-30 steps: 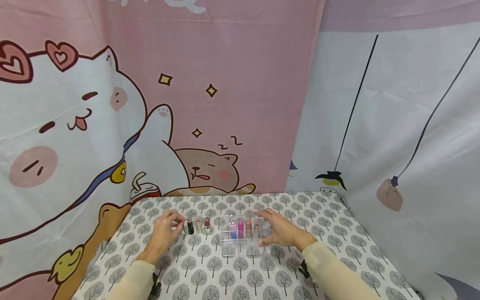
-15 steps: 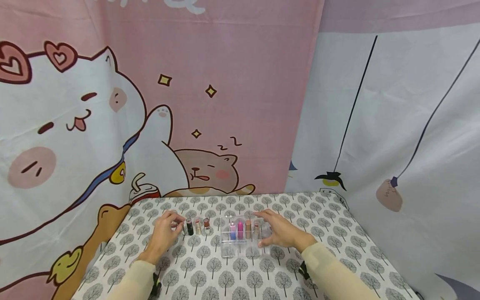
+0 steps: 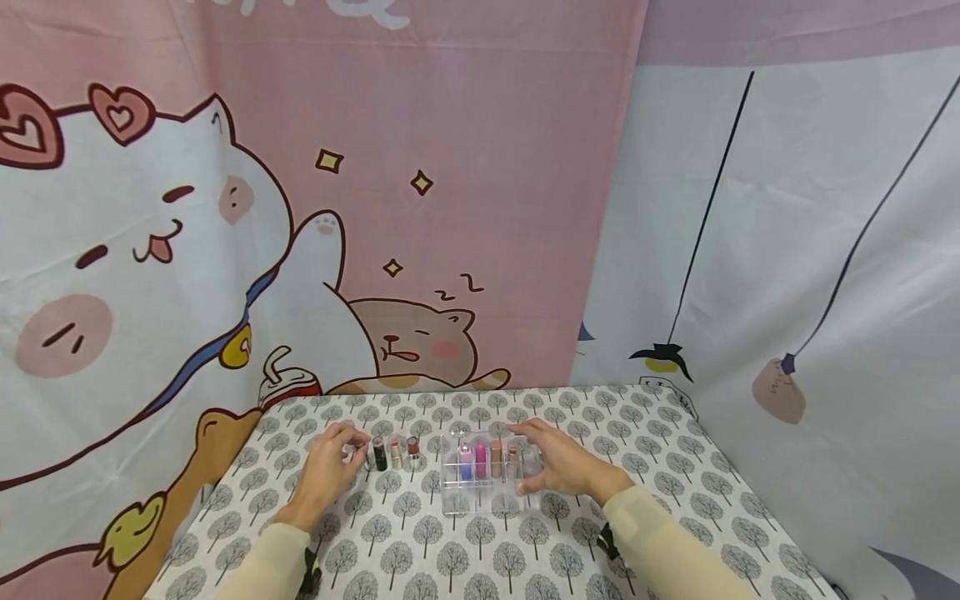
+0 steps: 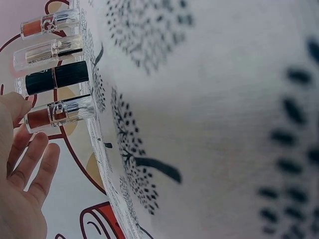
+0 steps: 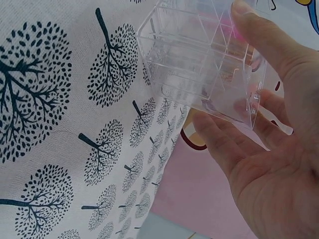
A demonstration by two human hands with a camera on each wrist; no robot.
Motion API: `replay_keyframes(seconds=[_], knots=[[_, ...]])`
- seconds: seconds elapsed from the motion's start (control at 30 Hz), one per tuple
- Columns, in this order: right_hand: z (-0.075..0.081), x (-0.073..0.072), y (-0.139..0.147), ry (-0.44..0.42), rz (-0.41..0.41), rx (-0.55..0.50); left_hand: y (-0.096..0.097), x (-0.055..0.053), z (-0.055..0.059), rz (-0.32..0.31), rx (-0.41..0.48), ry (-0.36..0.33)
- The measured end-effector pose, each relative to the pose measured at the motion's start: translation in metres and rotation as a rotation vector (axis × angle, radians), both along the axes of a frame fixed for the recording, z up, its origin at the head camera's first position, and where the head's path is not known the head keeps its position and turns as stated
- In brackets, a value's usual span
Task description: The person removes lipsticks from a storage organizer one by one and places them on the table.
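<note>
Lipstick (image 4: pixel 61 112): stands upright on worktop (image 3: pixel 420 562), left of middle and towards far edge. Is pinched near the top by left grip (image 3: pixel 328 462), closed on it. Makes the left end of a row: just beside, black lipstick (image 3: pixel 380 456), then clear lipstick (image 3: pixel 397 453) and brown lipstick (image 3: pixel 413 451). Farther right on worktop: clear box (image 3: pixel 459 503), gripped at its right side by right grip (image 3: pixel 562 461), closed around it. Inside box, side by side: purple lipstick (image 3: pixel 466 463), pink lipstick (image 3: pixel 481 461), two brownish lipsticks (image 3: pixel 497 458).
</note>
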State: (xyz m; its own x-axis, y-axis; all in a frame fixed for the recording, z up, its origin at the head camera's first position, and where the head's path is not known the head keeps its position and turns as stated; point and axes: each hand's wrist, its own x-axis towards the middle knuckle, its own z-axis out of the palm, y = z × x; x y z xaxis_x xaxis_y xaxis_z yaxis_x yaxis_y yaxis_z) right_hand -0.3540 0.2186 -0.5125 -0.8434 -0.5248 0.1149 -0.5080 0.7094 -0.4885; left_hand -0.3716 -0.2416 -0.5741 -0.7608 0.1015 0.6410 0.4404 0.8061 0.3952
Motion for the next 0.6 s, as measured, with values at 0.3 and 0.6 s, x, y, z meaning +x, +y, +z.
replay_keyframes(seconds=[0.3, 0.6], knots=[[-0.001, 0.002, -0.001, -0.005, -0.005, 0.006, 0.001, 0.006, 0.001, 0.016, 0.013, 0.03], [-0.001, -0.002, 0.0, 0.005, -0.007, 0.021, 0.007, 0.004, 0.012, -0.023, 0.008, 0.171]])
